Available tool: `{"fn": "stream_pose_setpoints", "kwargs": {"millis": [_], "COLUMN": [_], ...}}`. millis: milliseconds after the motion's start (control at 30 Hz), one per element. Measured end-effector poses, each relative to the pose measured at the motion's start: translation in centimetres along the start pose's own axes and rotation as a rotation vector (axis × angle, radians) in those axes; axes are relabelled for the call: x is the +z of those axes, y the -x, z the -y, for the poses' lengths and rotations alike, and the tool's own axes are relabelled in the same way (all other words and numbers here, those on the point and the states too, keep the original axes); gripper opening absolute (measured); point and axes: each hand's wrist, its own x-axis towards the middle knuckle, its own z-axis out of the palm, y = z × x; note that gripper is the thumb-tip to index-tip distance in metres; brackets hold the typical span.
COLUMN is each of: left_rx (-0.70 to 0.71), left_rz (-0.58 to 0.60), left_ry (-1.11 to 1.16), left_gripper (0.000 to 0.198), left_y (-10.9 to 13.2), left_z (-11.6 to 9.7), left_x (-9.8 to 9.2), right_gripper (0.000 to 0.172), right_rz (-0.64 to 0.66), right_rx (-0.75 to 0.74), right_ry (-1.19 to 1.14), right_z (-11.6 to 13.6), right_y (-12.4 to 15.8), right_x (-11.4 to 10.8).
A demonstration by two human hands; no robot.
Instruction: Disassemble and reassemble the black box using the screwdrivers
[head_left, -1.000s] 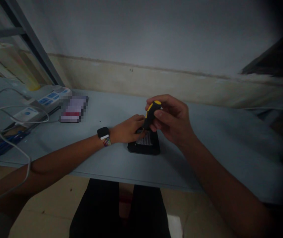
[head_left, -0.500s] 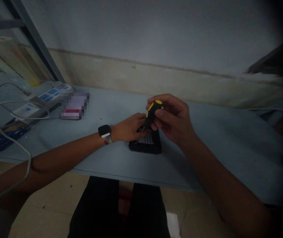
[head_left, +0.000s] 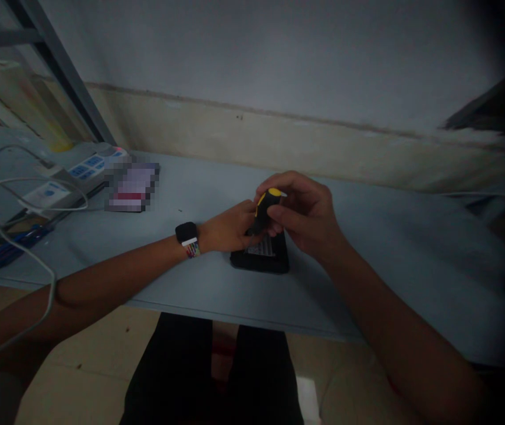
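Note:
A screwdriver [head_left: 265, 211] with a stubby black and yellow handle is in my right hand [head_left: 308, 215], pinched between thumb and fingers. It leans, handle end up, over a flat black device [head_left: 259, 262] lying on the table. The device has a pale printed label [head_left: 260, 248] on its upper face. My left hand [head_left: 228, 227] comes in from the left over the device's far part, its fingers curled and partly hidden behind the screwdriver. What those fingers grip cannot be made out. The screwdriver's shaft and tip are hidden by the left hand.
Left of the hands lies a phone [head_left: 132, 188], its screen blurred out. Behind it is a white power strip [head_left: 79, 177] with a looping white cable [head_left: 17, 245]. Blue pens [head_left: 17, 245] lie near the left edge. A wall [head_left: 279, 133] bounds the table [head_left: 182, 283] at the back.
My right hand has moved slightly left and the screwdriver's handle has dropped lower, toward the device. Its shaft, visible before, is now hidden. My left hand stays nearly in place.

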Motion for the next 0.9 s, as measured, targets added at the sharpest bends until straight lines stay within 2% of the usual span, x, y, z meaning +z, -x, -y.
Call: {"fn": "stream_pose_setpoints", "kwargs": {"millis": [200,333,533,667,800,900], "left_rx": [-0.049,-0.093,0.027,0.016,-0.031,-0.007], "left_rz": [0.014,0.019,0.044,0.030,0.003,0.001], "left_ry": [-0.119,-0.140,-0.020,-0.023,-0.024,0.076], "left_gripper": [0.026,0.028,0.011,0.019,0.019,0.013], "left_y": [0.6,0.8,0.0,0.0,0.2,0.0], "left_z": [0.0,0.1,0.7,0.6,0.1,-0.3], "left_x": [0.1,0.2,0.1,0.1,-0.1,-0.1], "right_gripper": [0.042,0.041,0.020,0.013,0.031,0.030], "right_rz": [0.008,0.035,0.098,0.056,0.007,0.056], "right_rx": [0.057,0.090,0.042,0.019,0.025,0.073], "right_ry": [0.009,-0.018,-0.054,-0.001,-0.034,-0.104], "right_z": [1.1,1.4,1.6,1.6,1.6,1.6], "right_y": [0.2,0.3,0.4,0.5,0.7,0.7], "right_x": [0.8,1.0,0.6,1.1,1.7,1.7]}}
